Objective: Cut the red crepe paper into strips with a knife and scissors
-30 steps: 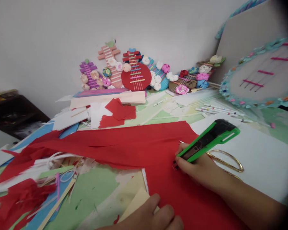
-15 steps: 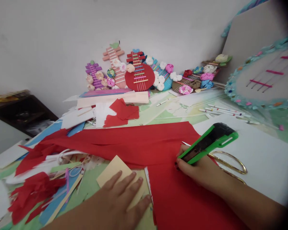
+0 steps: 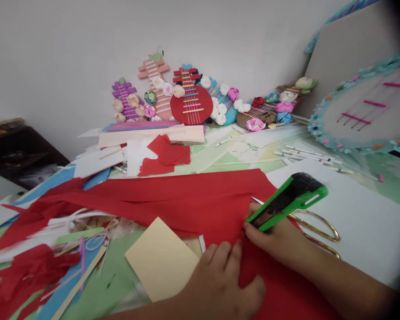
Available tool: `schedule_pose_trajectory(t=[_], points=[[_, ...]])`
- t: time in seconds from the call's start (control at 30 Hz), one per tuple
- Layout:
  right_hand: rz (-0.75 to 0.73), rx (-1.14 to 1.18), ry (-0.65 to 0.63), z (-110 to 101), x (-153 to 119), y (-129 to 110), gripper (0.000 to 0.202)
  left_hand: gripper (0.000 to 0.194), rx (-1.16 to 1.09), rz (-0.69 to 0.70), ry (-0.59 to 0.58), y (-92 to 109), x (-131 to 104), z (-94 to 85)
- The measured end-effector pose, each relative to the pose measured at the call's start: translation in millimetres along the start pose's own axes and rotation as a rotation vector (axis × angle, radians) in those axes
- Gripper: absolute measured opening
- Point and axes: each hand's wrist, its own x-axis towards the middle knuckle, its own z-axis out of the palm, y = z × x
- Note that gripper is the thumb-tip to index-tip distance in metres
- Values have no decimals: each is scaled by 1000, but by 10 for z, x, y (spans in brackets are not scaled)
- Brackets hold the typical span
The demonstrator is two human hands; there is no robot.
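Observation:
A large sheet of red paper [image 3: 193, 200] stretches across the table and down to the bottom edge. My right hand [image 3: 273, 235] is closed round a green and black utility knife [image 3: 286, 200], its lower end near the red paper. Palm down, my left hand [image 3: 223, 280] lies with fingers spread on the red paper, left of the knife. Beside it is a cream square card [image 3: 162, 258], its right corner near the hand. Gold-handled scissors [image 3: 320, 226] lie partly under my right hand, with a blade tip showing left of the knife.
Red scraps [image 3: 30, 275], thin strips and strings litter the left side. Decorated paper instruments [image 3: 191, 104] lean on the back wall. Felt pens [image 3: 310, 153] lie at the back right, behind a white sheet [image 3: 363, 213]. A round framed piece [image 3: 360, 106] stands at the right.
My left hand has moved right, off the cream card and onto the red paper. My right hand still holds the knife in nearly the same place. The view has shifted slightly.

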Motion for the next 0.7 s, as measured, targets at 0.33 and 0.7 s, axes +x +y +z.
schedule_pose_trajectory(t=[0.33,0.7], points=[[18,29,16,-26,22,-3,11,17,-5,-26,113,-27,-15,117],[16,-68,-22,-68,-50,-39,12,9,-65,-50,189,-23,17,186]])
